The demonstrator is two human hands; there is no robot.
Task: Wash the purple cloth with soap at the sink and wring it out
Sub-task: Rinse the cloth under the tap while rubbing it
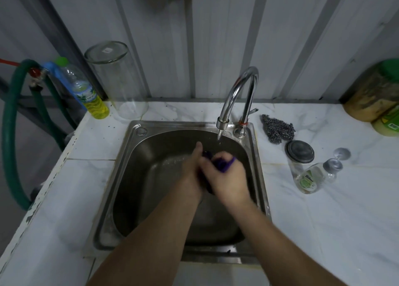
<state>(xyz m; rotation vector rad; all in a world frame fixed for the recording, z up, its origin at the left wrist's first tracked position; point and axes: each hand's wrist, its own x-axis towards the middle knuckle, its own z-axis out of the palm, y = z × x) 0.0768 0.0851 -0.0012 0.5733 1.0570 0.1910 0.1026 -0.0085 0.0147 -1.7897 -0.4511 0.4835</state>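
Note:
Both of my hands are over the steel sink (127,177), pressed together around the purple cloth (222,166). My left hand (193,167) lies flat against the cloth's left side, fingers pointing toward the tap. My right hand (226,175) is closed over the bunched cloth, and only small purple folds show between the fingers. The chrome tap (237,95) curves over the basin, and a thin stream of water falls from its spout just beyond my hands. A clear soap bottle (313,177) lies on its side on the counter to the right.
A steel wool pad (277,128), a dark round lid (300,152) and a small metal cap (342,153) sit right of the sink. A tall empty glass jar (116,78), a bottle of yellow liquid (86,91) and a green hose (10,124) stand at left. Large jars (375,93) fill the right corner.

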